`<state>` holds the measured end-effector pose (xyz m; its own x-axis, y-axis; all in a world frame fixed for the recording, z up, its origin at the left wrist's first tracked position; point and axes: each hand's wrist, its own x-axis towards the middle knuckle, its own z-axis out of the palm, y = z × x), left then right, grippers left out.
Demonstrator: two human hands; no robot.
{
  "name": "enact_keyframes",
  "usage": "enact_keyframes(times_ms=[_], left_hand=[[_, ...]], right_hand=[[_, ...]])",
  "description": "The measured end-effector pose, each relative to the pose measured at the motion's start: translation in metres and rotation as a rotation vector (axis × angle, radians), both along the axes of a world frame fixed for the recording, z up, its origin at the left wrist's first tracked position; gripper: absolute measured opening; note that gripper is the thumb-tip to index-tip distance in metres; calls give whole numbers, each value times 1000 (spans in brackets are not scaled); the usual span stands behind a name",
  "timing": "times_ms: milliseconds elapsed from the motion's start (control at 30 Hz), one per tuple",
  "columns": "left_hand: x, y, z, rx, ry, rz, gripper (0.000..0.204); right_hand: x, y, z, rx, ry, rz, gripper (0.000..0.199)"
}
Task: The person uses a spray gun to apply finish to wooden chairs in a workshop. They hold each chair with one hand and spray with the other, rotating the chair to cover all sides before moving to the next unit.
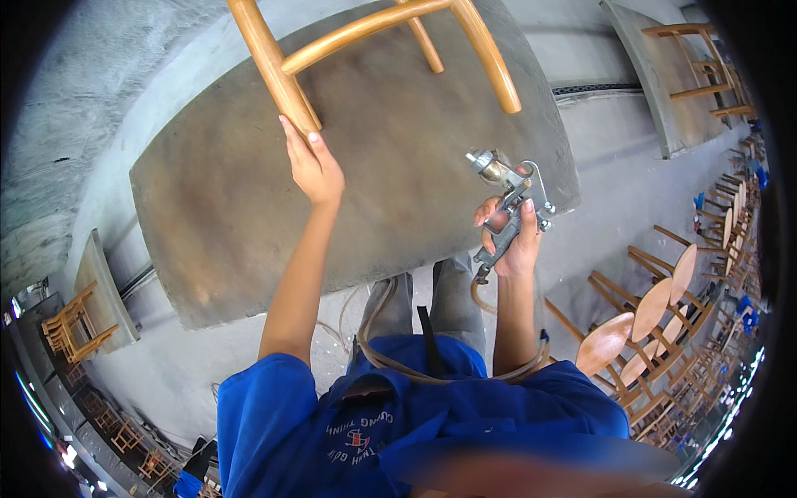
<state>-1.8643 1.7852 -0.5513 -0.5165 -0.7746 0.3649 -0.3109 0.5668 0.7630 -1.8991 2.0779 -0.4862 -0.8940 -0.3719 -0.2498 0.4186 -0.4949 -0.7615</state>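
A wooden chair frame (365, 37) with a honey-coloured finish shows at the top, its upper part cut off by the picture's edge. My left hand (318, 170) is closed round the lower end of its left leg, thumb on the near side and fingers along the other. In my right hand (520, 241) is a metal spray gun (508, 195), gripped by its handle with the nozzle pointing up and to the left. The gun is apart from the chair. A beige hose (375, 319) runs across my body, and another piece of it hangs below the gun's handle.
A stained, brownish-grey board (249, 216) spreads beneath the chair. On the right stand rows of wooden chairs with pale oval parts (652, 309). More chairs (76, 328) stand at far left, and another chair (701, 70) is by a panel (639, 91) at upper right.
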Motion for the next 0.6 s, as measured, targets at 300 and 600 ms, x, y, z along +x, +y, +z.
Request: enact_keyframes(times_ms=[300,600], left_hand=[[10,5,-9,-25,65,-47,65],[24,9,-10,61,89,-72,64]], right_hand=[[-11,9,53,510,458,-337,31],[9,-88,-69,425,-182,-81,28]])
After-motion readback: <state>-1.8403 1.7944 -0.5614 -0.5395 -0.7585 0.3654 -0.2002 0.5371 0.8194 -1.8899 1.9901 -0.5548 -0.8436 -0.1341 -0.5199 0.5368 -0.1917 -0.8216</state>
